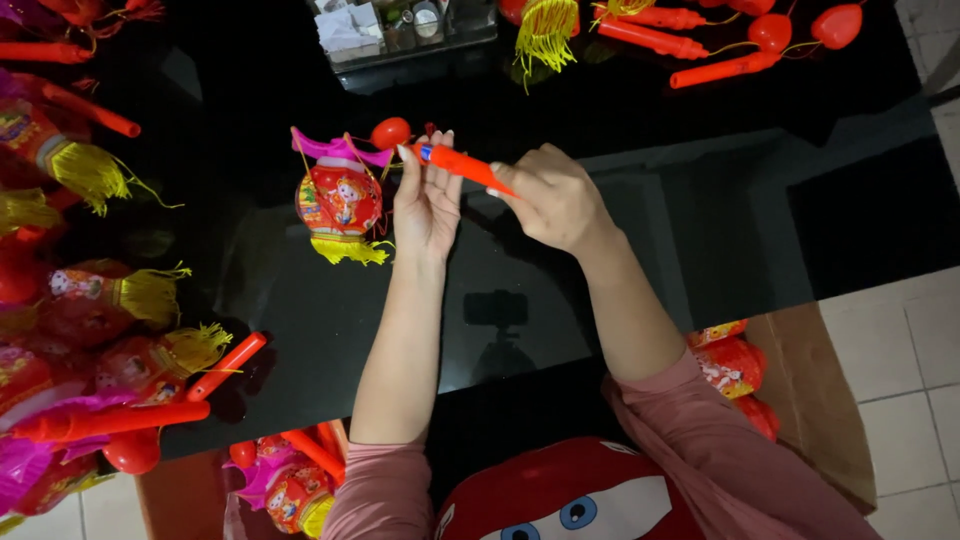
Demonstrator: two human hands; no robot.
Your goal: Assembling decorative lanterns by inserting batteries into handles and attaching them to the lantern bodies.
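Tabletop (pixel 620 200): black, glossy, mirroring my camera rig at lower centre; it is carrying everything listed below.

Cardboard box (pixel 810 400): brown, open, sitting at lower right beside my right sleeve, holding more red printed lanterns (pixel 728 365).

Finished stock (pixel 90 300): a heap along the left edge of the frame, red and magenta bodies with yellow fringe; further orange sticks and red bulbs (pixel 770 32) are lying at upper right.

Clear tray (pixel 400 30): at upper centre, holding small white packets and dark bits; labels too small to make out.

Toy lantern (pixel 340 205): I am working on this one at centre left, just left of my left hand. Round red printed body, magenta roof piece, yellow tassel skirt, thin cord. I am judging it light, hollow and easily dented; the fringe and cord are looking snag-prone, so it is better held by the stick or the rigid top.

Orange handle stick (pixel 465 165): stiff, smooth plastic, probably a little slippery, blue at its tip.

Left hand (pixel 428 200): fingers extended, steadying the stick's tip.

Right hand (pixel 555 200): closed, pinching the stick's other end.

Red bulb (pixel 390 132): sitting just above the lantern.
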